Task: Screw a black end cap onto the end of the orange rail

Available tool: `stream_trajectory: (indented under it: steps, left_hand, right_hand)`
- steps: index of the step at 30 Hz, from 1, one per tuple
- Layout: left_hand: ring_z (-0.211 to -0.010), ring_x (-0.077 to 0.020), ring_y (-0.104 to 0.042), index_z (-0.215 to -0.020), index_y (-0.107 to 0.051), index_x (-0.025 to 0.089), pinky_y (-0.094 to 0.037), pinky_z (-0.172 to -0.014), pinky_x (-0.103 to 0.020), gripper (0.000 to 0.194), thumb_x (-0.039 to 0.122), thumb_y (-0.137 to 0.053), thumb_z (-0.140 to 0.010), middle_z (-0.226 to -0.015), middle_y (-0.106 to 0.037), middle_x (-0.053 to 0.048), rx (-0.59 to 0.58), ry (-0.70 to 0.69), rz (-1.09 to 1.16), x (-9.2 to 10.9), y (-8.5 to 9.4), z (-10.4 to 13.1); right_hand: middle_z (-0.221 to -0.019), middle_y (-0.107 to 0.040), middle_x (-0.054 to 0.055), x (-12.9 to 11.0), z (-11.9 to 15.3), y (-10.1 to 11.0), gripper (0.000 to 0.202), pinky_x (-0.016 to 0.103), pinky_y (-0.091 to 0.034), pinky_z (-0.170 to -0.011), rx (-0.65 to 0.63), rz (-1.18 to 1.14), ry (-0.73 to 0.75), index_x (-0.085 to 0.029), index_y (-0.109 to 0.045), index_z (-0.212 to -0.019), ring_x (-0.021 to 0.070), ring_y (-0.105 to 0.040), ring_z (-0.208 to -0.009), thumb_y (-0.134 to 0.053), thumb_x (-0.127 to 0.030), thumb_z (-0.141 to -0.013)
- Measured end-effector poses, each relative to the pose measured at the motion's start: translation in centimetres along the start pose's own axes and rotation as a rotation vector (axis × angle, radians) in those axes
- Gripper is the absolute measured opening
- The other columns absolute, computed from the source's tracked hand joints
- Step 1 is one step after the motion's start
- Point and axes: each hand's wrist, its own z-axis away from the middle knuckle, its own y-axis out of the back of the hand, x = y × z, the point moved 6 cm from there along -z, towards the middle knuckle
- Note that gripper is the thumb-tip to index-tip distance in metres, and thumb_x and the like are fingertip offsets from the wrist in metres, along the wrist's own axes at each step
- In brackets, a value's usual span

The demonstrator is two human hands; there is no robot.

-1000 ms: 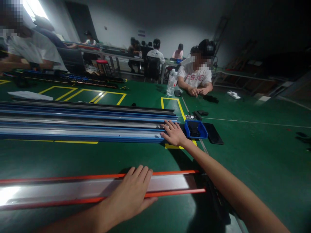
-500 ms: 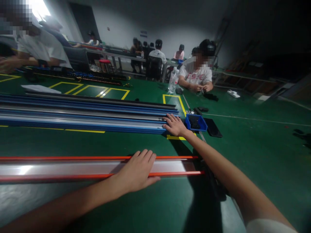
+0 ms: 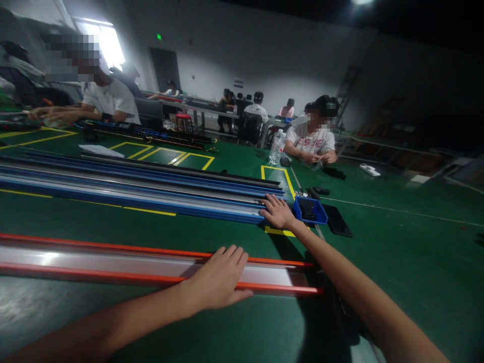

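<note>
A long silver rail with orange edges [image 3: 151, 267] lies across the near part of the green table. Over its right part rests my left hand [image 3: 221, 276], fingers curled over the far orange edge and thumb at the near edge. Farther off, several long blue and silver rails [image 3: 212, 204] lie side by side. My right hand [image 3: 278, 212] is on their right end, fingers spread, holding nothing. Just right of it stands a blue bin [image 3: 321, 216] with dark parts inside.
A dark flat slab [image 3: 338, 221] lies beside the bin. Behind are a plastic bottle [image 3: 278, 147], a white sheet [image 3: 100, 150] and dark cables [image 3: 151, 133]. One person [image 3: 312, 138] sits across the table, another [image 3: 111, 98] at the left.
The view has tilted upward and turned slightly left, so the table things appear lower and farther right. Both hands keep about the same places on the rails.
</note>
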Motion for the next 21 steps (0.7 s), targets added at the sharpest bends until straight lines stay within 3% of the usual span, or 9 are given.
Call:
stream_trajectory:
  steps: [9,13,18,21]
  left_hand:
    - [-0.124,-0.0398,-0.059,-0.146,-0.056,0.009,-0.048,-0.103,-0.056,0.076,0.068,-0.046,-0.099,-0.136,-0.065,-0.023,-0.077,0.035,0.027,-0.1,-1.3,0.2]
    - [-0.120,-0.0397,-0.062,-0.149,-0.057,0.012,-0.049,-0.100,-0.056,0.077,0.070,-0.044,-0.099,-0.134,-0.067,-0.022,-0.122,0.064,-0.029,-0.2,-2.3,0.7]
    - [-0.122,-0.0380,-0.063,-0.145,-0.063,0.015,-0.046,-0.107,-0.053,0.077,0.072,-0.054,-0.094,-0.135,-0.069,-0.020,-0.033,0.013,-0.116,-0.3,-3.9,1.9]
    - [-0.122,-0.0379,-0.063,-0.146,-0.062,0.016,-0.046,-0.107,-0.053,0.074,0.070,-0.055,-0.095,-0.136,-0.069,-0.018,-0.038,0.017,-0.115,-0.4,-4.2,2.1]
  right_hand:
    - [-0.175,-0.024,0.010,0.3,0.2,-0.4,0.065,0.058,-0.019,-0.128,0.008,-0.001,0.016,-0.023,-0.042,-0.162,0.0340,-0.018,-0.162,-0.033,-0.058,-0.108]
    - [-0.176,-0.022,0.010,0.5,0.2,-0.9,0.067,0.057,-0.015,-0.129,0.017,-0.033,0.029,-0.022,-0.042,-0.161,0.0336,-0.015,-0.163,-0.029,-0.060,-0.107]
    - [-0.177,-0.020,0.008,0.6,0.2,-1.3,0.069,0.060,-0.014,-0.129,0.029,-0.039,0.047,-0.024,-0.041,-0.162,0.0354,-0.014,-0.163,-0.028,-0.064,-0.107]
    - [-0.177,-0.021,0.009,0.6,0.2,-1.3,0.070,0.060,-0.014,-0.129,0.033,-0.036,0.057,-0.023,-0.041,-0.162,0.0348,-0.014,-0.163,-0.026,-0.064,-0.107]
